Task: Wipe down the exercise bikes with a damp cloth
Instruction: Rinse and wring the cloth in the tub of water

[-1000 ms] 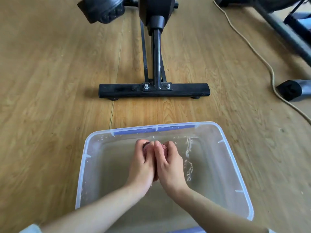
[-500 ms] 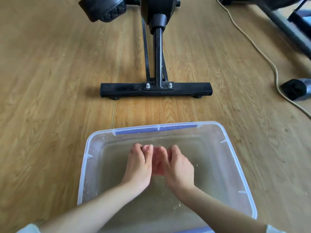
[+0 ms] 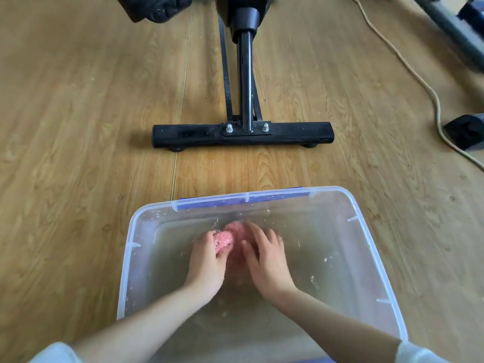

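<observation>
A pink cloth sits in cloudy water inside a clear plastic tub on the wooden floor. My left hand grips a bunched part of the cloth. My right hand lies over the cloth with its fingers spread and slightly bent; whether it grips is unclear. Both hands are in the tub, partly under water. Straight ahead stands a black exercise bike, its floor bar just beyond the tub.
A pedal of the bike shows at top left. A beige cord runs across the floor on the right. Part of a second machine's frame and its foot lie at the far right.
The hands have dropped from above the water into it and spread apart. The cloth, earlier pressed between both hands, now shows between them in the water.
</observation>
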